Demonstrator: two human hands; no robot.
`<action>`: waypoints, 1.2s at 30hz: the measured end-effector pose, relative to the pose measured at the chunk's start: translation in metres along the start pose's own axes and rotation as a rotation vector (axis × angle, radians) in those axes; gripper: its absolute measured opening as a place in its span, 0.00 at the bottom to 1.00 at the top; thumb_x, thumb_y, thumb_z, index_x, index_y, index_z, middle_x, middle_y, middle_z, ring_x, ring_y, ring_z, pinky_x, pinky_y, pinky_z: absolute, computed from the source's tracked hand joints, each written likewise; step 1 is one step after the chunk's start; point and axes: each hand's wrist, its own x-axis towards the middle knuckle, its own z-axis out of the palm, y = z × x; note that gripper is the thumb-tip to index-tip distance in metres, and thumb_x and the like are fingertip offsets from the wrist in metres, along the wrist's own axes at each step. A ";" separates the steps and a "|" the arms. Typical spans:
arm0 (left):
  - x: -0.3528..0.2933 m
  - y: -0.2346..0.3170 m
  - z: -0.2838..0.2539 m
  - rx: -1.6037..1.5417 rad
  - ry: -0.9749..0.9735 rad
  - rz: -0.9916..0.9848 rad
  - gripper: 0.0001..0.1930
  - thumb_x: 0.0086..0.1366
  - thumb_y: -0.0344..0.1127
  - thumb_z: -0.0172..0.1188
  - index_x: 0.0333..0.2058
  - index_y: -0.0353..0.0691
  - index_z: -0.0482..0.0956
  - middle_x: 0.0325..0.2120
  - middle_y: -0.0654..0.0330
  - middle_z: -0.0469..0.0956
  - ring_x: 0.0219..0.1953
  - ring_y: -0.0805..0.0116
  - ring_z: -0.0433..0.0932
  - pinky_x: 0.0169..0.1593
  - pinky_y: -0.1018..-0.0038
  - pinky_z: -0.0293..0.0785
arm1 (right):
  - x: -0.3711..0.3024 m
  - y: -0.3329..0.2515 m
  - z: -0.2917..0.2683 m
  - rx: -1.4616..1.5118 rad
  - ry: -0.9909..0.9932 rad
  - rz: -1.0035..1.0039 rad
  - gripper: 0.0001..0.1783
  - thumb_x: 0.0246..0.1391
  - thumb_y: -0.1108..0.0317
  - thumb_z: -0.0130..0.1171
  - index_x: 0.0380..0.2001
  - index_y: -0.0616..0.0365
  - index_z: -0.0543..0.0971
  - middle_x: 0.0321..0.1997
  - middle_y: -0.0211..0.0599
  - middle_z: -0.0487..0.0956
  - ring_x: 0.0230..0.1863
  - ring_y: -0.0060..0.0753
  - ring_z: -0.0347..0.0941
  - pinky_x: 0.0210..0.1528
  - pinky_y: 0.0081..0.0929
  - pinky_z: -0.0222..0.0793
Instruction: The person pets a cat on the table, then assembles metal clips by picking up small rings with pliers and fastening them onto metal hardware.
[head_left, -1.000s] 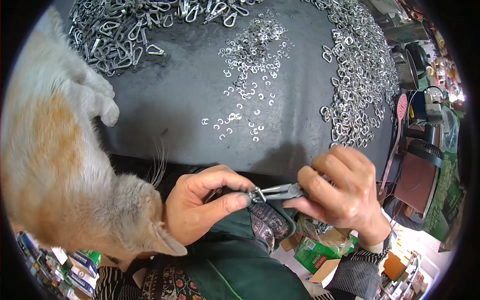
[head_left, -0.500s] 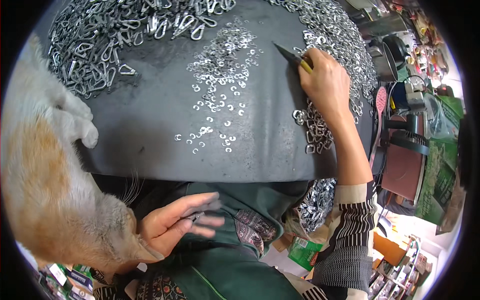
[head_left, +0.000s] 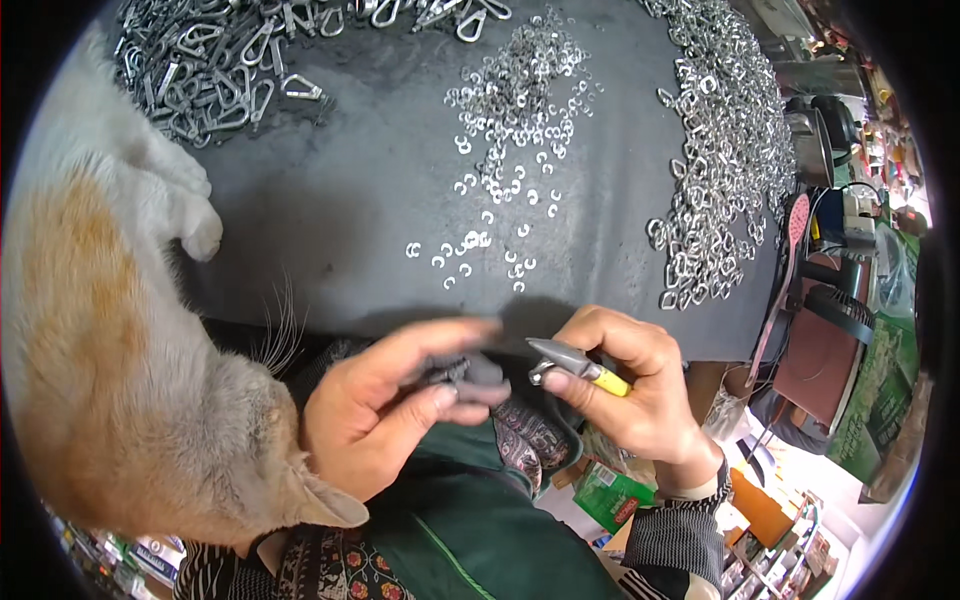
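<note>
My right hand (head_left: 635, 385) is above my lap just off the table's near edge. It grips pliers (head_left: 565, 354) with a pointed dark nose and yellow handle, and pinches a small metal ring (head_left: 540, 373) under the nose. Facing it, my left hand (head_left: 385, 395) is curled, its fingertips dark with grime and smeared by motion. Something small and dark lies between its thumb and fingers, too blurred to name. Ahead on the table are a scatter of small C-shaped metal clips (head_left: 520, 185), a heap of metal rings (head_left: 715, 190) at right, and a pile of carabiners (head_left: 215, 85) at far left.
An orange-and-white cat (head_left: 110, 330) lies along the left side, its head against my left forearm and its paws on the dark table (head_left: 330, 220). Beyond the right edge are a pink brush (head_left: 797, 222), a black-bristled brush (head_left: 838, 310) and a green bag (head_left: 870, 385).
My right hand has come back from the ring heap toward my left hand, bringing the pliers and now a ring. My left hand has risen slightly. The view has shifted.
</note>
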 end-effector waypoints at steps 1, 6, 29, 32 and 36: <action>0.000 0.003 0.004 0.033 0.066 0.020 0.24 0.72 0.20 0.45 0.66 0.33 0.61 0.53 0.52 0.76 0.55 0.62 0.79 0.57 0.70 0.78 | -0.002 0.001 0.005 0.025 0.000 0.007 0.06 0.53 0.76 0.68 0.34 0.64 0.81 0.29 0.34 0.78 0.27 0.23 0.71 0.29 0.24 0.65; -0.001 -0.001 0.003 0.159 0.030 0.006 0.23 0.71 0.20 0.51 0.64 0.34 0.66 0.41 0.56 0.83 0.46 0.70 0.83 0.49 0.74 0.81 | -0.003 0.010 0.018 0.072 0.018 -0.065 0.06 0.53 0.76 0.67 0.35 0.63 0.80 0.29 0.34 0.77 0.28 0.24 0.72 0.30 0.25 0.66; -0.007 -0.013 0.003 0.145 0.118 -0.029 0.13 0.67 0.19 0.55 0.49 0.32 0.82 0.39 0.56 0.84 0.38 0.73 0.84 0.41 0.78 0.83 | 0.032 -0.028 -0.010 -0.799 -0.014 -0.455 0.18 0.45 0.58 0.71 0.31 0.57 0.76 0.29 0.37 0.71 0.32 0.43 0.70 0.34 0.37 0.65; -0.008 -0.015 -0.001 0.082 0.059 -0.093 0.11 0.68 0.21 0.55 0.47 0.31 0.81 0.39 0.57 0.84 0.38 0.74 0.83 0.42 0.78 0.82 | 0.053 -0.030 -0.035 -1.200 0.056 -0.490 0.18 0.45 0.55 0.70 0.31 0.53 0.76 0.32 0.34 0.70 0.38 0.39 0.68 0.40 0.35 0.62; -0.012 -0.008 -0.002 0.137 0.071 -0.081 0.10 0.68 0.25 0.59 0.47 0.32 0.80 0.36 0.58 0.84 0.36 0.77 0.82 0.41 0.80 0.80 | 0.070 -0.031 -0.038 -1.213 -0.024 -0.555 0.16 0.46 0.57 0.70 0.32 0.52 0.76 0.35 0.33 0.71 0.41 0.38 0.69 0.46 0.37 0.64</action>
